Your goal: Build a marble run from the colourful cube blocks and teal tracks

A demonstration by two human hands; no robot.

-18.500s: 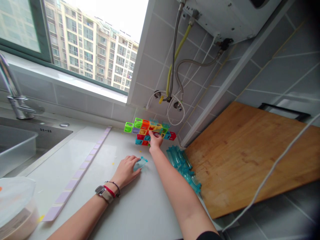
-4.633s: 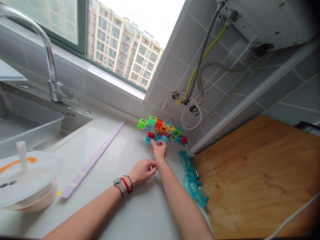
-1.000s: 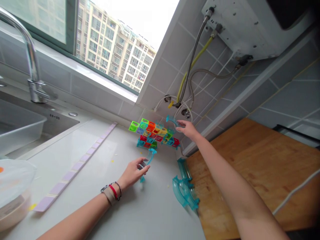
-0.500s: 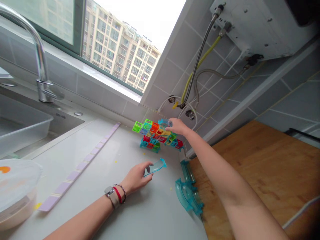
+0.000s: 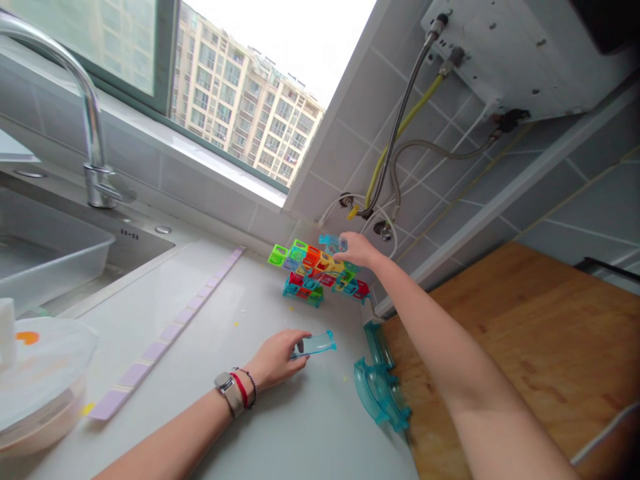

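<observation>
My left hand (image 5: 281, 357) pinches a clear blue plastic track piece (image 5: 320, 343) just over the white counter. Farther back, a structure of coloured see-through blocks (image 5: 310, 267) in green, orange, red, yellow and blue stands near the wall corner. At its top right, my right hand (image 5: 361, 251) is closed on another clear blue track piece (image 5: 330, 243). The fingertips of that hand are partly hidden, and I cannot tell whether the piece rests on the blocks. More teal curved track pieces (image 5: 377, 393) lie at the counter's right edge.
A lilac strip (image 5: 170, 330) runs along the counter on the left. Beyond it are a lidded round tub (image 5: 47, 387), a sink with a plastic basin (image 5: 55, 260) and a tap (image 5: 95, 160). A wooden board (image 5: 500, 347) lies right; hoses (image 5: 395, 133) hang above.
The track piece in my left hand has tilted flatter and come slightly nearer. My right hand stays at the top of the blocks with its piece. The whole view has shifted a little.
</observation>
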